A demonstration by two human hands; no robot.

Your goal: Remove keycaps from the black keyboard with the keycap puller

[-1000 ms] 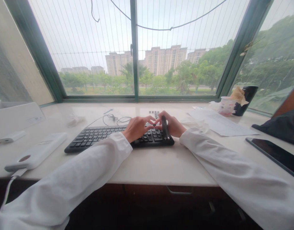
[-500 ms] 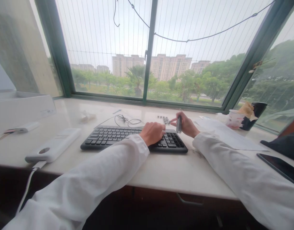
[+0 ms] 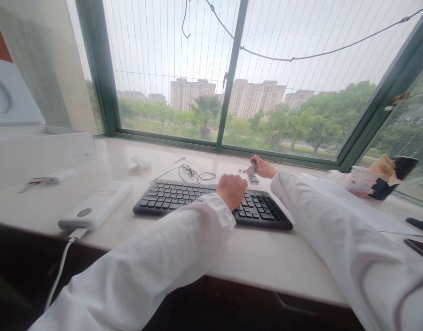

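Observation:
A black keyboard lies on the white counter, with several keys off its right end. My left hand rests over its right half, closed, the fingertips turned away and hidden. Past the keyboard's far edge, my right hand is closed on a slim grey metal tool, whose exact kind I cannot make out. The tool points down among several loose keycaps on the counter. The keyboard's thin black cable lies coiled behind it.
Left are a white power bank with a white cable, keys and an open white box. Right are paper sheets, a cup and a phone. The window frame closes off the back.
The view has shifted left. My right hand has moved from above the keyboard's right end to the loose keycaps behind it, tool lowered. My left hand stays over the keyboard, now more fist-like.

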